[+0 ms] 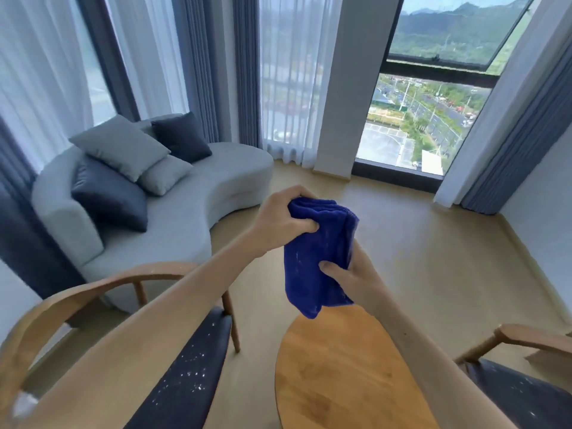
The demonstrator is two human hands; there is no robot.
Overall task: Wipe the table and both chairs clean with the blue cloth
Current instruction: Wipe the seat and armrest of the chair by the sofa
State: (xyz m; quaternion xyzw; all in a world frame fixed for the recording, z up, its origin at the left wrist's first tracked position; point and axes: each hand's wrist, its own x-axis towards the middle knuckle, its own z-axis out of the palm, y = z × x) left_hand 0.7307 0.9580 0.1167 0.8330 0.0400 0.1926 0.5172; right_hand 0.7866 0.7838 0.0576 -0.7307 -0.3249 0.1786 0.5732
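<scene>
Hands grip the cloth (318,255) in mid-air above the worktop's (340,376) far edge, left (278,218) pinching its top, right (356,280) its side, probably refolding it before wiping the crumb-speckled chair (185,376).

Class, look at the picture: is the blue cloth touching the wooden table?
Apart. The head view shows both hands holding the blue cloth up in the air, its lower end hanging above the wooden table.
</scene>
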